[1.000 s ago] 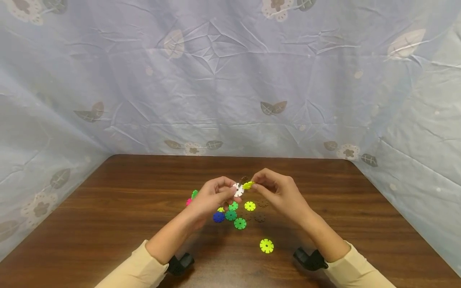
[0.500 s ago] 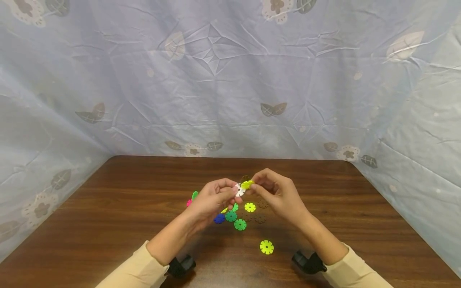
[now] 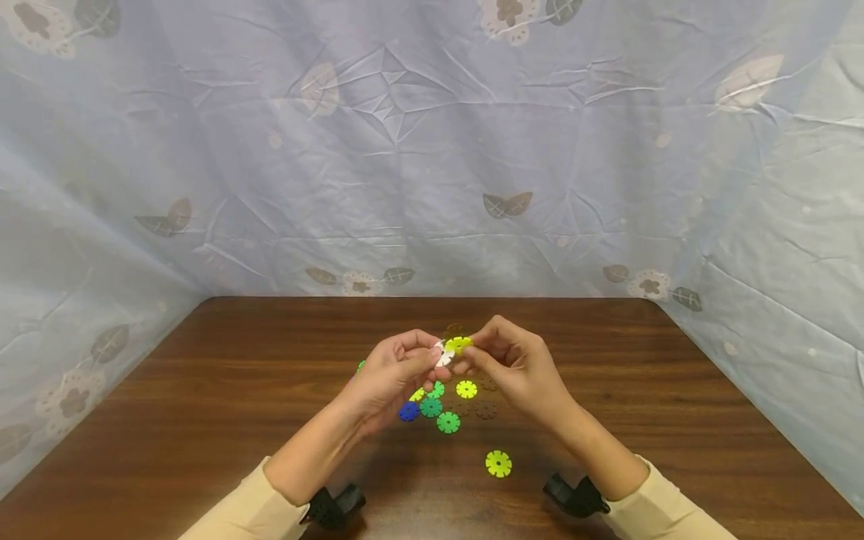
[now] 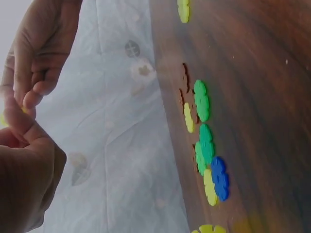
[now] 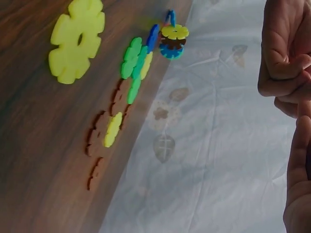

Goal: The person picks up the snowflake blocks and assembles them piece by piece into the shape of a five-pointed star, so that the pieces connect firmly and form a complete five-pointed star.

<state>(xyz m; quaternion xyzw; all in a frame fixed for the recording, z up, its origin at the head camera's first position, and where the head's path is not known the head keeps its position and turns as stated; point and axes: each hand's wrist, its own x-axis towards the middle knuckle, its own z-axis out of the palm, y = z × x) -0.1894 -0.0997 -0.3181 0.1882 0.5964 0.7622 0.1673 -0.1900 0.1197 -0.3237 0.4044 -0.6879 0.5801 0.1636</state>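
Note:
Over the middle of the table, my left hand (image 3: 398, 375) pinches a white notched plastic disc (image 3: 443, 357) between thumb and fingers. My right hand (image 3: 523, 367) pinches a yellow notched disc (image 3: 459, 345), whose edge meets the white one. Whether their slots are interlocked, I cannot tell. A brown disc (image 3: 455, 330) shows just behind the two; its join to them is unclear. Both wrist views show the fingertips close together, with the discs mostly hidden. Below the hands lie loose discs: blue (image 3: 408, 411), green (image 3: 448, 422), yellow (image 3: 466, 389) and brown (image 3: 486, 409).
Another yellow disc (image 3: 498, 463) lies alone nearer the front of the wooden table (image 3: 270, 330). Joined discs in blue, yellow and brown (image 5: 174, 42) stand farther off in the right wrist view. A patterned cloth (image 3: 432, 165) hangs behind and at both sides.
The yellow disc in my right hand has shifted slightly left and now overlaps the white disc's edge. My hands have come closer together; the loose discs stay where they lay.

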